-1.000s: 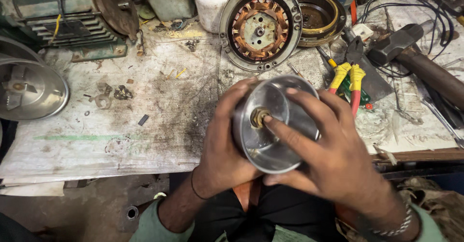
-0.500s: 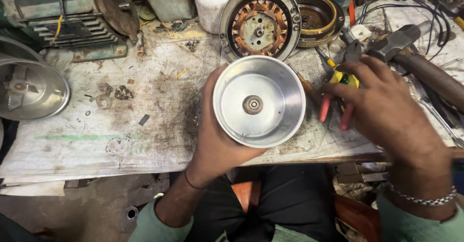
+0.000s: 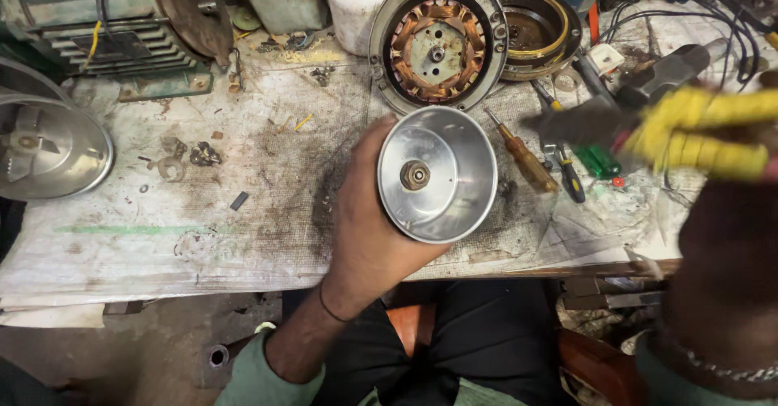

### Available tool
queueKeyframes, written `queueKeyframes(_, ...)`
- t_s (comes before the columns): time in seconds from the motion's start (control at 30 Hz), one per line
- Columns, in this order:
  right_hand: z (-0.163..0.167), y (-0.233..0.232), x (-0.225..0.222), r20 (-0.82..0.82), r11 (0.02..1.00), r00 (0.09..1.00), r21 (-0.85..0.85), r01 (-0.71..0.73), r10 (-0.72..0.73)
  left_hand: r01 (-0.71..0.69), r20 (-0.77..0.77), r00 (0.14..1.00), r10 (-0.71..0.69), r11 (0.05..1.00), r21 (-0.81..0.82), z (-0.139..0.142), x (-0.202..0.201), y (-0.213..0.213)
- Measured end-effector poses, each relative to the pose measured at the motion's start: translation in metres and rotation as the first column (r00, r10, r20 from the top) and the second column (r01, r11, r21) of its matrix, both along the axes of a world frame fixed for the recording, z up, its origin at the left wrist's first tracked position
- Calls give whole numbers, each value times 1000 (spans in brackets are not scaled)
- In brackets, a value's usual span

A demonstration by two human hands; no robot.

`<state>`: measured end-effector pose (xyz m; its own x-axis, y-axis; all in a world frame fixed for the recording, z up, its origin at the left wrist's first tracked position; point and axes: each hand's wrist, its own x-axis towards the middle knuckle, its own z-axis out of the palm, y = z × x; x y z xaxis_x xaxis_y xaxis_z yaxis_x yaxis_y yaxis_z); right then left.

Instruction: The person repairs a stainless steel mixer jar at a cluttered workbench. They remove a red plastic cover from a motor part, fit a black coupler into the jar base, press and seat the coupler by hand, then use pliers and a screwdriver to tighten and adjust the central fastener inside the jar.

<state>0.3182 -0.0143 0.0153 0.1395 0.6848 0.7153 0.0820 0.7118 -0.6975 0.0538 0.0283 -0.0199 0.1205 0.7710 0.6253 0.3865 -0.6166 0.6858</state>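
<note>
Right hand nearest the lens, blurred, raised at the right edge; closed round yellow-handled pliers, jaws pointing left toward the cup. Lifted clear of the bench, presumably to bring the tool to the nut.

Left hand wrapped round the outside of a shiny metal cup, thumb along the near rim, open mouth tilted up toward the camera. Held so above the front edge of the workbench, apparently to expose the brass nut at the centre of its floor.

Beyond the cup, on the bench: orange-handled screwdriver just beside it; further back a round stator with copper windings, a white jar with red lid, a metal fan housing far left.

Versus half a second ago: right hand then down among the tools at the bench's right, grasping the pliers; now up and close with the pliers in grip. Cup tilted a little more to the left, otherwise same place, same hold.
</note>
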Motion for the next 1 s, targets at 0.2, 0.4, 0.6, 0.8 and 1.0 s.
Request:
queueKeyframes(0.2, -21, -15, -19, 47, 991, 992, 63, -120, 117, -21, -55, 998, 30, 988, 150, -3, 8, -2)
queueKeyframes(0.4, -37, -17, -23, 28, 985, 997, 151, -80, 77, -5, -3, 1000, 6, 989, 147, -5, 5, -4)
queueKeyframes(0.6, -39, -23, -29, 155, 991, 984, 93, -100, 85, 8, -11, 1000, -7, 993, 114, -8, 7, -6)
queueKeyframes(0.8, -21, -28, -33, 28, 991, 998, 122, -55, 52, -23, -12, 1000, 25, 991, 130, -6, 5, -3)
queueKeyframes(1.0, -19, -16, -41, 121, 994, 991, 82, -74, 63, -27, 0, 1000, 27, 989, 144, -3, 9, -7)
